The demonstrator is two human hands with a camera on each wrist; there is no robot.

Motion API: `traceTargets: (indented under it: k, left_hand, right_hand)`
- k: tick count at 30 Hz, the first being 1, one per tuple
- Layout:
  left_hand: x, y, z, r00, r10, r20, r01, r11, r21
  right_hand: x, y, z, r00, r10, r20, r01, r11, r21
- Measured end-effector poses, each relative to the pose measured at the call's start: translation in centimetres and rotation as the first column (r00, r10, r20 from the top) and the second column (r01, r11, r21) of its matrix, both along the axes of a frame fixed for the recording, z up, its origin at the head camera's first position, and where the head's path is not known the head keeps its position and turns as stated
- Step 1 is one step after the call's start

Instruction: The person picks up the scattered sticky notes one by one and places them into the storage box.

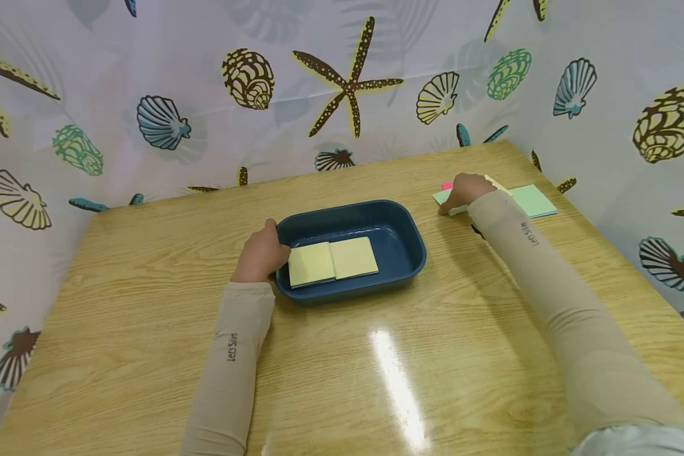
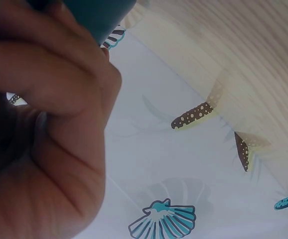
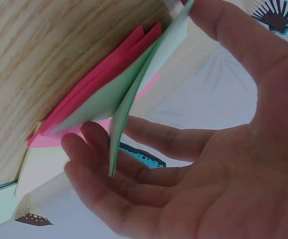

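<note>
My left hand (image 1: 259, 253) grips the left end of a dark blue plastic bin (image 1: 396, 250), thumb over the rim. Inside the bin, a pale yellow sticky note pad (image 1: 310, 263) lies beside a second yellow pad (image 1: 354, 257). To the right of the bin, my right hand (image 1: 468, 190) pinches a light green sticky note pad (image 3: 116, 139) between thumb and fingers. In the right wrist view this pad is tilted up over pink sticky notes (image 3: 91, 82). The left wrist view shows my curled fingers near a corner of the bin.
Another light green pad (image 1: 532, 200) lies right of my right hand, next to a cream pad (image 1: 498, 184) partly hidden by it. A shell-patterned cloth (image 1: 205, 158) hangs along the back and sides of the wooden table (image 1: 165, 253).
</note>
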State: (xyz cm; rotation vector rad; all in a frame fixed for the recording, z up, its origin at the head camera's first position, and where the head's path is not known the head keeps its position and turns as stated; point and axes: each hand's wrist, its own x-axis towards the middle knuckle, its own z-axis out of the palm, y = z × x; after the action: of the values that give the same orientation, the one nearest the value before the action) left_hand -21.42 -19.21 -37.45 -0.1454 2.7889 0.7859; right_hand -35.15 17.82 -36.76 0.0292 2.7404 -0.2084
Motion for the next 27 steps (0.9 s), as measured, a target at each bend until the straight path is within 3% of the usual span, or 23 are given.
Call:
traceTargets:
  k: [17,27]
  left_hand:
    - [0.48,0.46,-0.11,1.000,-0.001,-0.017,0.001,1.000,-0.005]
    - [0.84,0.73,-0.25,1.000,0.012,-0.008,-0.012,1.000,-0.012]
  right_hand:
    - [0.17,0.36,0.08,1.000,0.003,-0.016,-0.003,1.000,-0.009]
    - [0.61,-0.29,0.60,0.997,0.057,-0.059,-0.060,0.996,-0.061]
